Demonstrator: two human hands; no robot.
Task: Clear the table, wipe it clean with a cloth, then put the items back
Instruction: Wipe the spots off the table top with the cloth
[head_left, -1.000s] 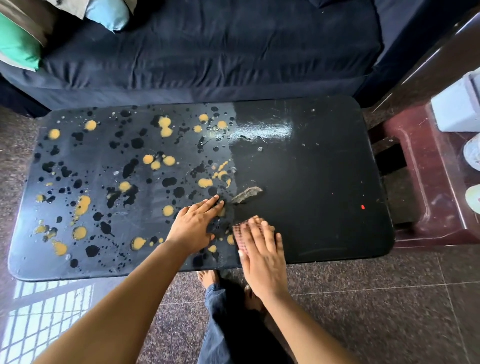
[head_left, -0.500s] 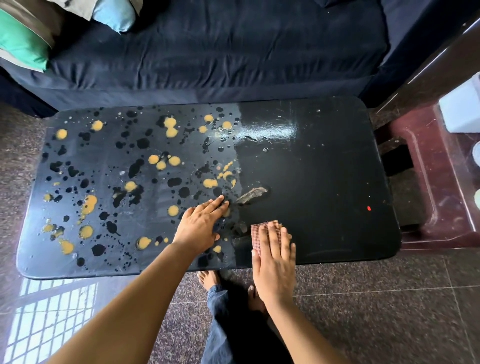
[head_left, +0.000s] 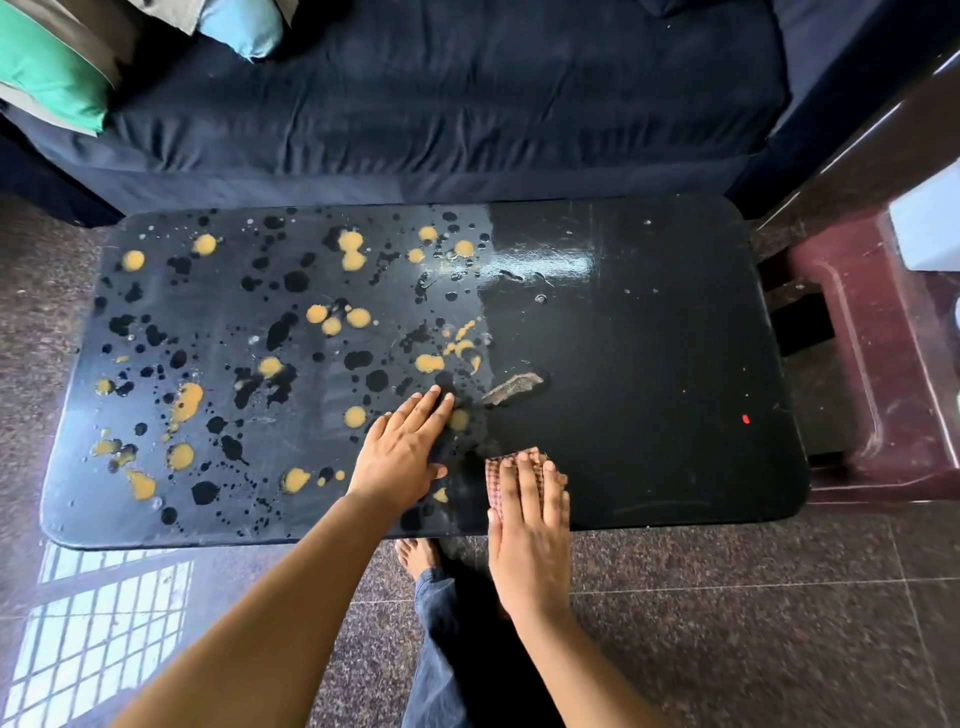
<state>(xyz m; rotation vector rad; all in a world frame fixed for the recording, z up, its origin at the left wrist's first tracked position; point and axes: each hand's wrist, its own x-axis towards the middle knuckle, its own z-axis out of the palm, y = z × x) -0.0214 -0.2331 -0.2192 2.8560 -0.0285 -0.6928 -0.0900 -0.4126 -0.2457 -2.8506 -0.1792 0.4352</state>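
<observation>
A low black table (head_left: 649, 364) fills the middle of the head view. Its left half is dotted with yellow and dark splashes (head_left: 270, 332); its right half is wiped and glossy. My right hand (head_left: 527, 514) lies flat on a reddish checked cloth (head_left: 501, 467) near the table's front edge, pressing it down. My left hand (head_left: 405, 447) rests flat on the table just left of it, fingers together, holding nothing. A chipped patch (head_left: 511, 388) shows in the surface beyond my hands.
A dark blue sofa (head_left: 441, 104) runs along the table's far side, with green (head_left: 47, 73) and light blue cushions (head_left: 244, 26) at its left end. A maroon plastic stool (head_left: 883, 364) stands at the right. My bare foot (head_left: 415, 556) is under the front edge.
My right hand has slid the cloth a little to the right along the front edge. My left hand has stayed planted in the same spot on the table.
</observation>
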